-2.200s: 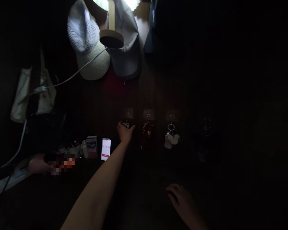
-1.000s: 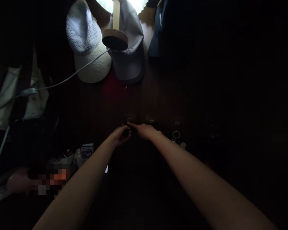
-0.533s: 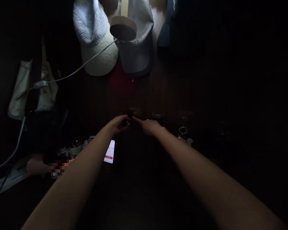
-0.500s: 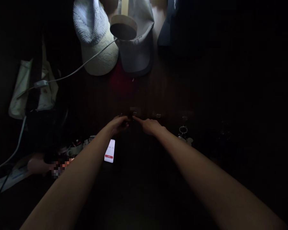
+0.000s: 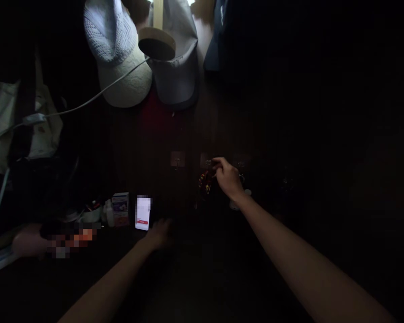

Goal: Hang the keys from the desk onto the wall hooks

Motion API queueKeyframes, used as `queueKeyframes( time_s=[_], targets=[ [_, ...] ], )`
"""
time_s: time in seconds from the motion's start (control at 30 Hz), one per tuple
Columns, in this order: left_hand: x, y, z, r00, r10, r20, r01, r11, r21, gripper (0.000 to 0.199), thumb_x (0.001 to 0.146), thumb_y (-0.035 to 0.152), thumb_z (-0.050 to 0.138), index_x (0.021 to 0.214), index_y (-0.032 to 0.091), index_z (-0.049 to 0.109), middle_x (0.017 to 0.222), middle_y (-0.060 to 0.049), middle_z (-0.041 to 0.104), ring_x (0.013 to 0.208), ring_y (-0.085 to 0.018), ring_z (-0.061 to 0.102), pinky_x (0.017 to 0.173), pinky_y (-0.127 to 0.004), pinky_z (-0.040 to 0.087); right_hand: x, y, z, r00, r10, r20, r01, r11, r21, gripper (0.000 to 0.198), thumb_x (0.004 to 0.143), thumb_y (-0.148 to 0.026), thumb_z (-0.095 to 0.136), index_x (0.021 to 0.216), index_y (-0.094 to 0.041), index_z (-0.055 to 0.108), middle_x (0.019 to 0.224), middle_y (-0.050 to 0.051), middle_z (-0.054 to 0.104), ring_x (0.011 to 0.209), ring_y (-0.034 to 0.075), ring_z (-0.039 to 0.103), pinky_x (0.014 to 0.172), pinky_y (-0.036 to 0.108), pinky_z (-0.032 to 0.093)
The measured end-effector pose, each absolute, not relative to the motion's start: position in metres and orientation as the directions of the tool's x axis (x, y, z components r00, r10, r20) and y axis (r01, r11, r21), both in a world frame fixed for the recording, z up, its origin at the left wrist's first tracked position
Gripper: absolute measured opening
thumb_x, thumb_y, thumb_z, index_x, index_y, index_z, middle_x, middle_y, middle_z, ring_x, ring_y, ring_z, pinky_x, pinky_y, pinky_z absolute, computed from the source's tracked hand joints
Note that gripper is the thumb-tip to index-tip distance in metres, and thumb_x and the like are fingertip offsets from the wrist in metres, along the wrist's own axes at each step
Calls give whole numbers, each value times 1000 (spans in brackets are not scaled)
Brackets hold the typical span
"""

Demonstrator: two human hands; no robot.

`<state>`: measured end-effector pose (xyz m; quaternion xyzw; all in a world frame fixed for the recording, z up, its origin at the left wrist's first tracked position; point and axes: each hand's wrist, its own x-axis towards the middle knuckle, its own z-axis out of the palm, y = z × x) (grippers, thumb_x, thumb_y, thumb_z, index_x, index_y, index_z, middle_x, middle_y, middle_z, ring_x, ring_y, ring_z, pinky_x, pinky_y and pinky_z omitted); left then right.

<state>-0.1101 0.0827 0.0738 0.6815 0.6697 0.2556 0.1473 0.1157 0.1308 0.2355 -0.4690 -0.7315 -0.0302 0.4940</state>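
On the dark upright surface, my right hand [image 5: 228,178] is at the middle hook [image 5: 208,161], its fingers curled together at the top of a red-and-yellow string ornament [image 5: 206,183]. The ornament hangs just below this hook; the dim light hides its finer detail. Lower and to the left, my left hand [image 5: 160,234] is smeared by motion, near the lit phone [image 5: 142,214], and I see nothing in it. A small hook [image 5: 177,161] on a pale square plate is to the left of the ornament. Behind my right hand, another hook [image 5: 240,163] has round items below it.
A white knit cap [image 5: 124,83] and a grey cap [image 5: 175,80] hang above, beside a round-based lamp [image 5: 157,42] with a white cord [image 5: 97,95]. A small box [image 5: 120,208] and bottles stand left of the phone. Pale bags [image 5: 43,130] hang at far left.
My left hand has dropped down and away from the left hook. My right hand has moved from there to the middle hook, and the ornament now shows. The view has shifted right.
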Motion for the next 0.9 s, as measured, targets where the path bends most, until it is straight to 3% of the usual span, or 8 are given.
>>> queueKeyframes(
  time_s=[0.07,0.17,0.3,0.5,0.6,0.73,0.8,0.9],
  targets=[
    [-93,95,101,27,962,271,768,-194,610,64,57,24,70,118,21,52,125,-11,54,116,-27,49,95,-34,38,126,136,230,7,692,722,698,513,-499,40,77,-7,34,111,-16,53,99,7,65,93,17,60,84,30,45],
    [-52,116,141,-41,893,449,486,-375,790,60,68,31,64,123,16,46,124,-13,54,114,-22,51,96,-32,37,127,143,217,23,846,532,657,389,-646,39,76,-7,37,112,-14,50,103,10,64,90,17,61,79,33,48],
    [0,136,166,-196,859,473,267,-417,869,68,60,24,73,121,15,45,111,-11,61,102,-21,57,89,-31,42,116,143,202,-73,896,439,620,385,-683,39,74,-4,39,107,-18,54,101,7,67,88,14,63,79,29,49],
    [14,149,169,-177,945,274,149,-249,957,32,62,18,66,93,15,61,81,-4,67,77,-17,62,67,-25,46,126,131,218,-222,825,519,722,497,-481,44,75,-3,37,106,-23,61,102,1,67,96,14,59,86,27,44],
    [7,148,173,-150,959,241,130,-222,966,21,63,17,62,85,16,63,68,-1,65,68,-15,61,59,-23,45,132,129,229,-255,772,582,815,496,-301,53,80,-4,34,125,-28,50,110,3,62,101,16,56,88,28,42],
    [2,140,181,-82,982,168,86,-161,983,10,64,16,59,73,15,62,56,0,60,55,-13,57,51,-22,43,134,129,234,-352,768,535,890,452,-62,62,82,-4,33,135,-36,37,112,6,58,104,21,53,89,34,40],
    [1,134,187,-18,992,128,48,-127,991,8,64,16,58,72,14,61,56,-1,61,53,-13,58,49,-22,45,134,131,234,-354,779,518,900,434,-37,63,83,-4,34,136,-38,34,114,6,56,106,21,51,89,34,40],
    [0,124,207,92,992,85,-22,-83,996,11,68,22,56,73,14,60,60,-3,63,52,-13,59,50,-23,47,136,134,235,-347,808,477,891,443,-103,63,83,-7,34,136,-41,31,118,2,55,109,19,50,87,30,41]
  ],
)
